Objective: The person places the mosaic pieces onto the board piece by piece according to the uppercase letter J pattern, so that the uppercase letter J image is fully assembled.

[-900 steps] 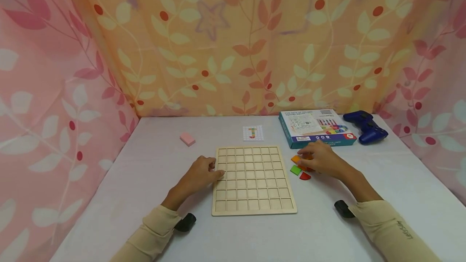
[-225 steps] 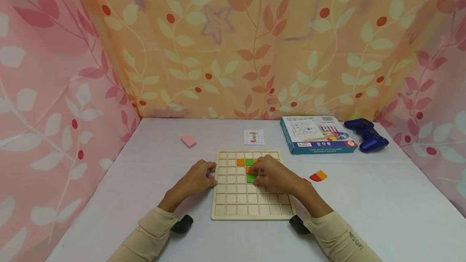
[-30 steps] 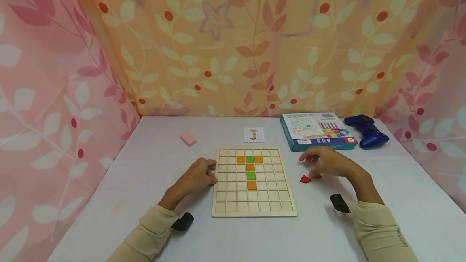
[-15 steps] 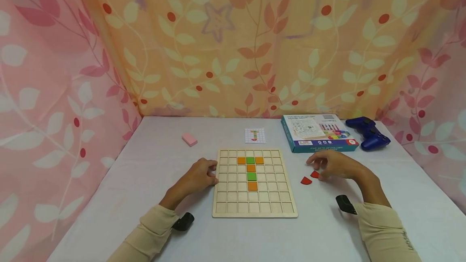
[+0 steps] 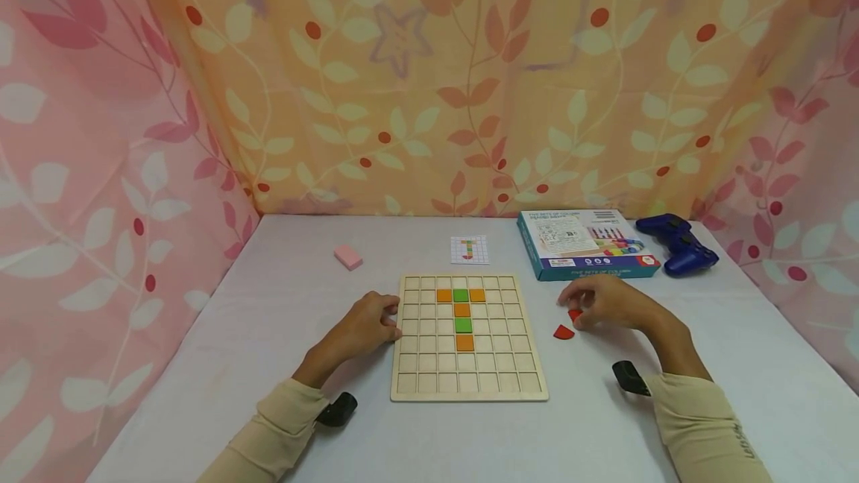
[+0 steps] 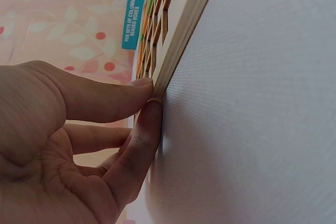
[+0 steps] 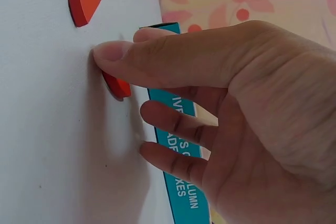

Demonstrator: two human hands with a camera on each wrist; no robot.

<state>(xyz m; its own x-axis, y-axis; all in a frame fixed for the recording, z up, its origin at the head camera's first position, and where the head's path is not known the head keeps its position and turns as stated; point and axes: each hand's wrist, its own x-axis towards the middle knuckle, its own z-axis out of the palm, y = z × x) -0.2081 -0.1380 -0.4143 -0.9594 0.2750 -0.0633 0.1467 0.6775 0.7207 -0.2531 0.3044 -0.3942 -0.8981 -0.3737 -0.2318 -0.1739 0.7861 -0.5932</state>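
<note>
A wooden grid board (image 5: 470, 382) lies flat, with orange tiles (image 5: 465, 343) and green tiles (image 5: 463, 325) set in a T shape. My left hand (image 5: 365, 326) holds the board's left edge; in the left wrist view, the thumb (image 6: 139, 90) is on the rim and a finger below it. My right hand (image 5: 614, 302) is low over the table right of the board, fingers loosely bent and spread. Its thumb (image 7: 113, 53) overlaps a red quarter-circle tile (image 7: 118, 87), partly hidden under it. A second red quarter-circle tile (image 5: 564, 332) lies just nearer to the board.
A small pattern card (image 5: 469, 250) with a coloured J-like figure lies beyond the board. A pink block (image 5: 347, 257) sits at the back left. At the back right are a flat boxed set (image 5: 584, 244) and a blue game controller (image 5: 678, 244).
More tiles now fill the board's stem than several seconds ago. Over the last half second, my right hand and the farther red tile shifted slightly left and away. My left hand stayed at the edge.
</note>
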